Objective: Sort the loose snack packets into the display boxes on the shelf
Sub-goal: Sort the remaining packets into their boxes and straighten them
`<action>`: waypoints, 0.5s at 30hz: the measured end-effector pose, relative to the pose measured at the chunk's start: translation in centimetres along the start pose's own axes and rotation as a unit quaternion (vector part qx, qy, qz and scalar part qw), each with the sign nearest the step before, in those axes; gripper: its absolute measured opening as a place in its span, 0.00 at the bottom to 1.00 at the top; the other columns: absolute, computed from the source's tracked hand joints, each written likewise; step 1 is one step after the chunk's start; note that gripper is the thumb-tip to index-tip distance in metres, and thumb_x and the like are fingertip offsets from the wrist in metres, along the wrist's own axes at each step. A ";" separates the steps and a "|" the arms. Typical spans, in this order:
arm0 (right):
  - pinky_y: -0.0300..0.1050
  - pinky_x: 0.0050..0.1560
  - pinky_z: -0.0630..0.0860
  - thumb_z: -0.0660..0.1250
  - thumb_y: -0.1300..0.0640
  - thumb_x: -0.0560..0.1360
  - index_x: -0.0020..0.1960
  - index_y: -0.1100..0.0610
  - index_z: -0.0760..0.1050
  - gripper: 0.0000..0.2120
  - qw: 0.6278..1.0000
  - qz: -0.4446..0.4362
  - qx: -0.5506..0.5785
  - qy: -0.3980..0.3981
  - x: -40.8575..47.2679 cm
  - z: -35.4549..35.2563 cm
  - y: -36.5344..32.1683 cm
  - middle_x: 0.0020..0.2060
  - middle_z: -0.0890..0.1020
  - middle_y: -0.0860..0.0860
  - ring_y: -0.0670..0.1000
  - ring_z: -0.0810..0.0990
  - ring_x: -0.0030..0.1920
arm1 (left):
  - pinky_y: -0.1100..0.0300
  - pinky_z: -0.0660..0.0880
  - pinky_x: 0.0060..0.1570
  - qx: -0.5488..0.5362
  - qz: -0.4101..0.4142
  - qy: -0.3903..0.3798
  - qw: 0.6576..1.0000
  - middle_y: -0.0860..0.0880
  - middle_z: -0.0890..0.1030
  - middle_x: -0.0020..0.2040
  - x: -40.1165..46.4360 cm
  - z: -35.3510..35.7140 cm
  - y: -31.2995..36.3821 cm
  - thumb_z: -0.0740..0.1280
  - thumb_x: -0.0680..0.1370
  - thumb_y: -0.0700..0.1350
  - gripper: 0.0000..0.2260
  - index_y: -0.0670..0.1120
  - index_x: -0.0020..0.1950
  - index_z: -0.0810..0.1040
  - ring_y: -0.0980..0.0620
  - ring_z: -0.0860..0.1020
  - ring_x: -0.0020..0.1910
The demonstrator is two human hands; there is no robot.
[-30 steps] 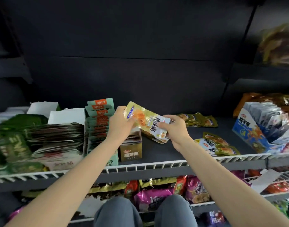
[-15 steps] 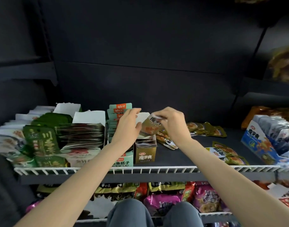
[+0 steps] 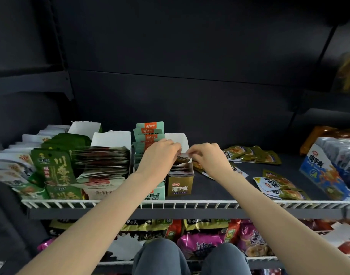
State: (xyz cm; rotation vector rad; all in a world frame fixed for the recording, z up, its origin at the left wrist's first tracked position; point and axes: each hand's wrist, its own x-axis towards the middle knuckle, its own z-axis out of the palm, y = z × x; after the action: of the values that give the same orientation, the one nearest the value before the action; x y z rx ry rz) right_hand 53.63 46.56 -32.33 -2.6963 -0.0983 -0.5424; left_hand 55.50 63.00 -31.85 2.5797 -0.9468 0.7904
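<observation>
Pinching one packet (image 3: 183,156) at its top edge, both hands met over the gold box (image 3: 180,186) mid-shelf (image 3: 210,205). Left hand (image 3: 160,155) and right hand (image 3: 207,157) each had fingers curled on it. Packet sat at the box's open top, behind the packets already inside. Loose packets (image 3: 277,184) lay to the right.

One head-worn camera looks forward and down, close over the wire-fronted shelf (image 3: 190,205) at arm's reach.
</observation>
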 end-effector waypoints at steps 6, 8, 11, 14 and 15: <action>0.44 0.57 0.71 0.56 0.60 0.80 0.61 0.56 0.76 0.14 0.995 0.008 0.010 -0.102 0.3 1.5 0.7 0.59 0.79 0.53 0.53 0.76 0.59 | 0.55 0.66 0.53 0.142 0.006 -0.094 0.985 0.48 0.80 0.53 0.7 1.0 0.3 0.60 0.79 0.38 0.11 0.47 0.58 0.77 0.47 0.69 0.56; 0.41 0.59 0.69 0.56 0.61 0.80 0.62 0.55 0.76 0.15 0.997 0.003 0.050 -0.065 -0.4 1.4 1.4 0.61 0.78 0.51 0.51 0.75 0.61 | 0.55 0.66 0.54 0.129 0.007 -0.095 0.987 0.48 0.80 0.55 1.0 1.3 0.7 0.60 0.80 0.41 0.11 0.48 0.61 0.76 0.48 0.70 0.57; 0.36 0.51 0.68 0.58 0.61 0.79 0.59 0.53 0.78 0.14 0.995 0.033 0.089 0.017 -1.5 0.9 3.5 0.56 0.81 0.49 0.48 0.77 0.56 | 0.54 0.66 0.57 0.059 0.014 -0.085 0.994 0.49 0.79 0.58 1.6 1.8 2.0 0.59 0.80 0.46 0.12 0.48 0.62 0.75 0.48 0.70 0.59; 0.37 0.45 0.67 0.59 0.61 0.79 0.59 0.54 0.78 0.13 0.990 0.106 0.090 0.029 -2.1 0.3 6.7 0.53 0.82 0.50 0.49 0.78 0.51 | 0.55 0.70 0.54 -0.029 0.023 -0.078 0.996 0.49 0.79 0.55 2.7 2.9 4.8 0.58 0.80 0.44 0.12 0.47 0.60 0.76 0.48 0.72 0.57; 0.38 0.46 0.68 0.59 0.61 0.78 0.60 0.55 0.77 0.13 0.987 0.136 0.082 0.027 -2.2 0.2 7.9 0.54 0.82 0.51 0.51 0.78 0.53 | 0.55 0.71 0.53 -0.062 0.015 -0.086 0.994 0.48 0.79 0.54 3.2 3.6 5.9 0.58 0.80 0.43 0.11 0.45 0.60 0.76 0.48 0.73 0.56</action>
State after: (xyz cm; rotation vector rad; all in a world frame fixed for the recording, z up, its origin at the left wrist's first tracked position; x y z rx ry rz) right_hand 52.76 39.35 -36.21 -2.4784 0.2266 -0.4975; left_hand 55.01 55.42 -32.50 2.5620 -1.0501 0.5047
